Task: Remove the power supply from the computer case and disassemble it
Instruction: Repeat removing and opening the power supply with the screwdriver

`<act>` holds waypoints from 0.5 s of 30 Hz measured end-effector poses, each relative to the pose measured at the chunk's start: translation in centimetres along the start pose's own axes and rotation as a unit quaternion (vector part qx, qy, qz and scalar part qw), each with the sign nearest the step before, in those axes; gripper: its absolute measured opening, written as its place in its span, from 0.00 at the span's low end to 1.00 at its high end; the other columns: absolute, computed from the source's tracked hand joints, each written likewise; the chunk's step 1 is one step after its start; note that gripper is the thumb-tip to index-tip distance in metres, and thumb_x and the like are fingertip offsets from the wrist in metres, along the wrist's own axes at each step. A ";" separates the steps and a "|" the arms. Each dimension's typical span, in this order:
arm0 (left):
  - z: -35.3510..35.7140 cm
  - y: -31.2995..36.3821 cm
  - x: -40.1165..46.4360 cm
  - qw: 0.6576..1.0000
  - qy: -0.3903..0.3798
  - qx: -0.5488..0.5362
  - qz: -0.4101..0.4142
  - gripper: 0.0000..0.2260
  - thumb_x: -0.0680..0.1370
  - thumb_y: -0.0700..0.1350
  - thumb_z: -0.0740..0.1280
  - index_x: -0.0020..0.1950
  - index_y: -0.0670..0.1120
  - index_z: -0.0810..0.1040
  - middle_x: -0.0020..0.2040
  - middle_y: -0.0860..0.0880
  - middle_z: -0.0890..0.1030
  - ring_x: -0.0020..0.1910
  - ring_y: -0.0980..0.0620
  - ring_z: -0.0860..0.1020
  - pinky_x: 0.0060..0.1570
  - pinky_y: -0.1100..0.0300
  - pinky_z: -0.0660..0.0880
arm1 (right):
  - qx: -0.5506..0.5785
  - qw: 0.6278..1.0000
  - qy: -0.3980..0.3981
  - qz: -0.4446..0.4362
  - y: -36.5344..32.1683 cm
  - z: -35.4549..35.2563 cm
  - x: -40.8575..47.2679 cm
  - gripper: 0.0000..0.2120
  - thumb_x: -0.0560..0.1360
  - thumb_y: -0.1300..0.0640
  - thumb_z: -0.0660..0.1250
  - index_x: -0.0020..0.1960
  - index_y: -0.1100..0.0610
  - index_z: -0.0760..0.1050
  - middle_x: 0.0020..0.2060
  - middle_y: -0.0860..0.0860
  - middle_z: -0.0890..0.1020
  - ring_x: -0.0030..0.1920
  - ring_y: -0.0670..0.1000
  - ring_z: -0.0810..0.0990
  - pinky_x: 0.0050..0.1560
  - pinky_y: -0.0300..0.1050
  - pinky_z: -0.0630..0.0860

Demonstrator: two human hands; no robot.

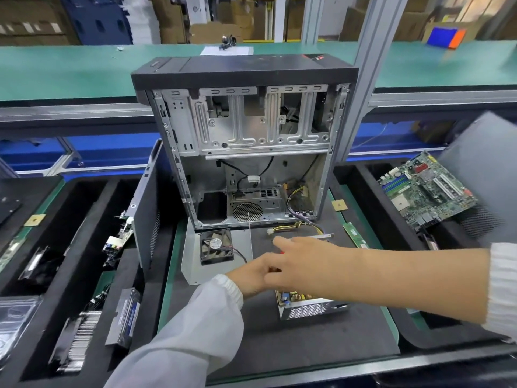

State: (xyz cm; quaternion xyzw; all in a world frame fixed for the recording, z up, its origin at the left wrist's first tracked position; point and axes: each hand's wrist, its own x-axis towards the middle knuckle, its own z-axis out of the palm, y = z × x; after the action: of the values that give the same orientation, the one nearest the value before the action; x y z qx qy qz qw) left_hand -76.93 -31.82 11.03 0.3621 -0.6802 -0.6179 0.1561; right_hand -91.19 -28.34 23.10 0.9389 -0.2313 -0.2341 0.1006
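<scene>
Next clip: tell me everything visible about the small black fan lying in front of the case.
The fan is a square black plastic frame with dark blades round a hub bearing a round white label. It lies flat, label up, on a pale metal panel just in front of the open computer case. A thin cable runs from its right corner across the mat. Neither hand touches it; the left hand is to its lower right.

Opened power supply (309,305) lies on the mat before the upright, gutted computer case (243,141)
</scene>
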 end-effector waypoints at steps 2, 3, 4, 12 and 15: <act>0.5 0.4 -0.1 0.999 -0.009 -0.044 -0.004 0.06 0.75 0.33 0.68 0.49 0.42 0.79 0.43 0.57 0.84 0.42 0.64 0.79 0.47 0.69 0.75 | 0.109 0.990 -0.053 0.072 0.6 -0.9 0.0 0.19 0.76 0.54 0.66 0.63 0.56 0.64 0.54 0.55 0.70 0.51 0.58 0.73 0.38 0.48 0.67; 0.7 0.6 -0.1 0.998 -0.026 -0.065 0.000 0.07 0.75 0.35 0.69 0.49 0.45 0.79 0.42 0.58 0.83 0.46 0.61 0.80 0.52 0.66 0.76 | 0.155 0.978 -0.077 0.120 1.1 -1.3 0.1 0.21 0.76 0.48 0.66 0.62 0.57 0.64 0.50 0.55 0.72 0.46 0.58 0.74 0.36 0.47 0.67; 0.7 1.0 -0.2 0.997 -0.039 -0.060 0.008 0.07 0.75 0.38 0.70 0.49 0.49 0.81 0.43 0.57 0.83 0.47 0.59 0.80 0.55 0.62 0.76 | 0.171 0.967 -0.095 0.161 1.4 -1.7 0.3 0.22 0.76 0.43 0.64 0.60 0.58 0.65 0.48 0.55 0.74 0.43 0.58 0.75 0.34 0.46 0.68; 0.4 0.5 0.1 0.994 -0.049 -0.093 0.023 0.08 0.72 0.34 0.71 0.50 0.36 0.78 0.44 0.50 0.82 0.50 0.51 0.79 0.58 0.57 0.75 | 0.144 0.966 -0.184 0.110 1.1 -2.3 0.9 0.17 0.79 0.56 0.61 0.66 0.57 0.66 0.57 0.57 0.74 0.48 0.55 0.74 0.36 0.46 0.66; 0.1 0.9 -0.2 0.995 -0.050 -0.087 0.005 0.08 0.74 0.34 0.71 0.52 0.42 0.80 0.46 0.56 0.84 0.51 0.59 0.80 0.54 0.67 0.74 | 0.075 0.989 -0.113 0.064 0.7 -1.9 0.8 0.21 0.76 0.62 0.65 0.67 0.55 0.65 0.60 0.55 0.68 0.58 0.57 0.70 0.40 0.47 0.65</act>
State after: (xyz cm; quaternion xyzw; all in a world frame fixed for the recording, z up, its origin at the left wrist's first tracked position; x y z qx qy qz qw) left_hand -77.18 -31.64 11.94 0.3128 -0.6327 -0.6910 0.1560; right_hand -89.91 -29.14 24.68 0.8947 -0.3174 -0.3138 0.0176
